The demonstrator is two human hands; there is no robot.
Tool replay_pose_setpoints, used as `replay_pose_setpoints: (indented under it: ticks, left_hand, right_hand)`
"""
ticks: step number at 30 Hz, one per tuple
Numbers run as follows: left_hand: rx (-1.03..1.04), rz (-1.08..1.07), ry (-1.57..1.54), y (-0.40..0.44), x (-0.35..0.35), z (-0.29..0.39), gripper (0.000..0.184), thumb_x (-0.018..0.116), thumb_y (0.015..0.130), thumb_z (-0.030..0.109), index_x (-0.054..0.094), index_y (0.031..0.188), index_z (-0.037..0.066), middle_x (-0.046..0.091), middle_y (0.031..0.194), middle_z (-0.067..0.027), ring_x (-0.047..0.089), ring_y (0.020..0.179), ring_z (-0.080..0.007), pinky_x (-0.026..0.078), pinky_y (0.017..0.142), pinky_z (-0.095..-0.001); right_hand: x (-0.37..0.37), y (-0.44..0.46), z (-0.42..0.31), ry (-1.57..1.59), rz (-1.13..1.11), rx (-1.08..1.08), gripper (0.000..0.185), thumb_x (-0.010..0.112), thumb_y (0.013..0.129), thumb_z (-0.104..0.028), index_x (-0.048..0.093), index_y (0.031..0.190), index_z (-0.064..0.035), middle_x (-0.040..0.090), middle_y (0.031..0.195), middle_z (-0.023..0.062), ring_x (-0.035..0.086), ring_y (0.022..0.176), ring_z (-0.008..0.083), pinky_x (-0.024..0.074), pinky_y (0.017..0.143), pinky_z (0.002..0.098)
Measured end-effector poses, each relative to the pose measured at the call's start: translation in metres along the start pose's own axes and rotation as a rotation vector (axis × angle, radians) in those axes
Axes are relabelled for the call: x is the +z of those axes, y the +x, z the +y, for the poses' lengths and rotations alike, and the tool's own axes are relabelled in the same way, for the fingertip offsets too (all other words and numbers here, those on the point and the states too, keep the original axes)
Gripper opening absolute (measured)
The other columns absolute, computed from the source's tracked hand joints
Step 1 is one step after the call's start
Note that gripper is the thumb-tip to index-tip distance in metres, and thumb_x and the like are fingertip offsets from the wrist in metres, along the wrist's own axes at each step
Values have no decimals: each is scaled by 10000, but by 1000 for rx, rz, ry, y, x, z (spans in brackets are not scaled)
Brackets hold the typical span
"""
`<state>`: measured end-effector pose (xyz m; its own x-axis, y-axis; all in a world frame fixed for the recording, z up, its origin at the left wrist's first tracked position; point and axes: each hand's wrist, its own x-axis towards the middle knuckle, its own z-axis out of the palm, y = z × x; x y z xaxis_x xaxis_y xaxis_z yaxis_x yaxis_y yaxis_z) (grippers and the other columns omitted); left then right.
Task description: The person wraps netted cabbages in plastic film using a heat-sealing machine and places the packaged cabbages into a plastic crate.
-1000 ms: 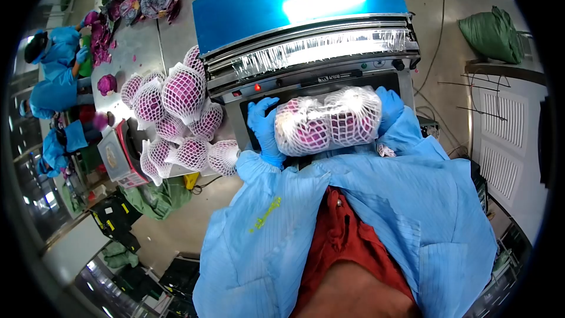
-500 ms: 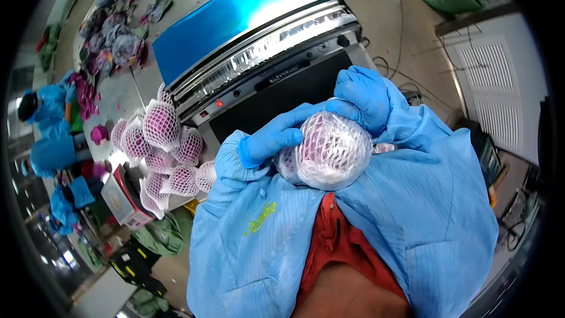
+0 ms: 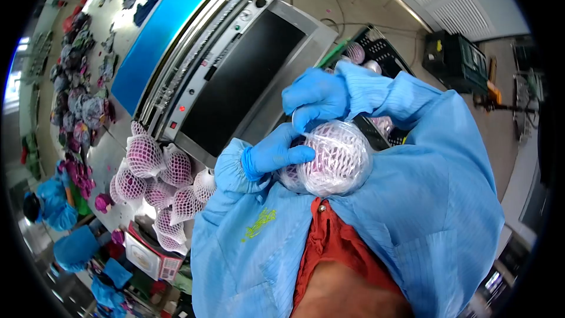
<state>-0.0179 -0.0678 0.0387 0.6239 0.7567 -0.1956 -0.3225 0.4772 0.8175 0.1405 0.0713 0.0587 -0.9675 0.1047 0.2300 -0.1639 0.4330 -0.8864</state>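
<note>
Against my chest rests a red cabbage (image 3: 336, 158) in a white foam net and clear plastic film. My left hand (image 3: 276, 152) lies at its left side, thumb and fingers gripping the wrap. A second wrapped cabbage (image 3: 291, 179) shows partly beneath that hand. Just above the cabbage, my right hand (image 3: 315, 99) is closed with bent fingers, pinching film that rises from the top; the fingertips are partly hidden. Both hands wear blue gloves. Beyond them stands a film-wrapping machine (image 3: 241, 76) with a dark flat plate and a lit red switch.
Several net-covered cabbages (image 3: 144, 156) are heaped left of the machine. Purple leaves (image 3: 76, 94) lie along the metal table. A dark crate (image 3: 391, 59) with wrapped cabbages stands behind my right arm. A printed box (image 3: 147, 257) and co-workers in blue (image 3: 56, 203) are at left.
The view has turned, bringing the crate into sight at right. My right hand has shifted from the cabbage's upper right to above its upper left. My left hand keeps its hold.
</note>
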Motion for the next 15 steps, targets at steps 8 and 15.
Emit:
replay_pose_setpoints:
  ticks: [8,15]
  left_hand:
    - [119,293,111,17,42,-50,1103,772,691,462,111,1468,42,326,1404,-209,379,1282,-304,354,1042,-408]
    - [285,-31,584,70,57,-60,728,455,890,586,462,1376,43,275,1484,-180,186,1398,-378,123,1139,-494]
  right_hand:
    - [64,-84,2,686,230,484,242,714,791,-89,504,677,-51,515,681,-17,486,676,48,420,614,256]
    - [99,-171,36,1374,469,544,170,628,890,-205,566,845,-52,584,882,37,532,824,106,436,742,292]
